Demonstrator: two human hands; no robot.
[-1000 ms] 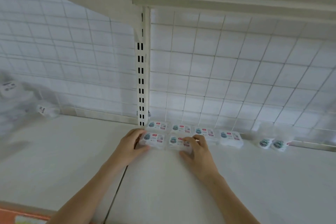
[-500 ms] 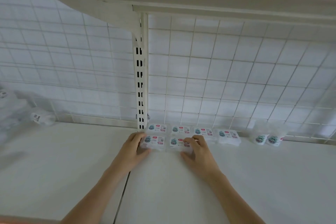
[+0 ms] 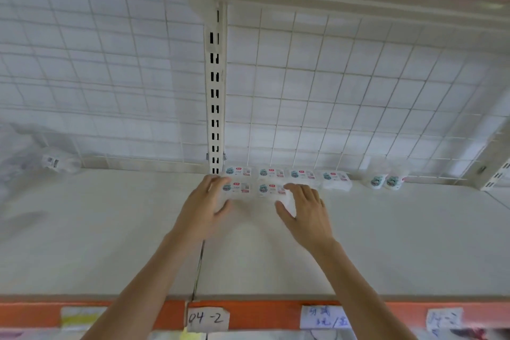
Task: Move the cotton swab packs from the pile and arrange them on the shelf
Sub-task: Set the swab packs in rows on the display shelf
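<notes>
At the far left, a blurred heap of clear plastic-wrapped packs [image 3: 30,157] lies against the white wire-grid back panel [image 3: 110,77], one with a small barcode label facing out; the print is too blurred to read. From there the white shelf board [image 3: 96,229] runs bare and open to the middle, where a dark seam splits it from the next board. The left hand [image 3: 204,204] reaches in over that seam, fingers spread and curled loosely at the left edge of the front-left cotton swab pack [image 3: 237,189], touching its side without closing round it. Behind it rises the white slotted upright post [image 3: 215,91]. The flat white cotton swab packs sit in two rows just right of the post: a back row of four [image 3: 287,174] close to the grid, and a front row of two, edges nearly touching. Each carries a teal round emblem and a small red tag; the lettering is too small to read. The right hand [image 3: 306,210] rests open at the front-right pack [image 3: 271,190], fingertips on its right end, thumb out below. Right of the rows two small round tubs [image 3: 385,182] with teal emblems stand side by side, apart from the packs, and beyond them the board is open to the right bracket. Along the orange front rail [image 3: 262,315] paper tags hang: a yellowish one at left, one handwritten "04 -2" [image 3: 208,319], and two others with illegible writing.
</notes>
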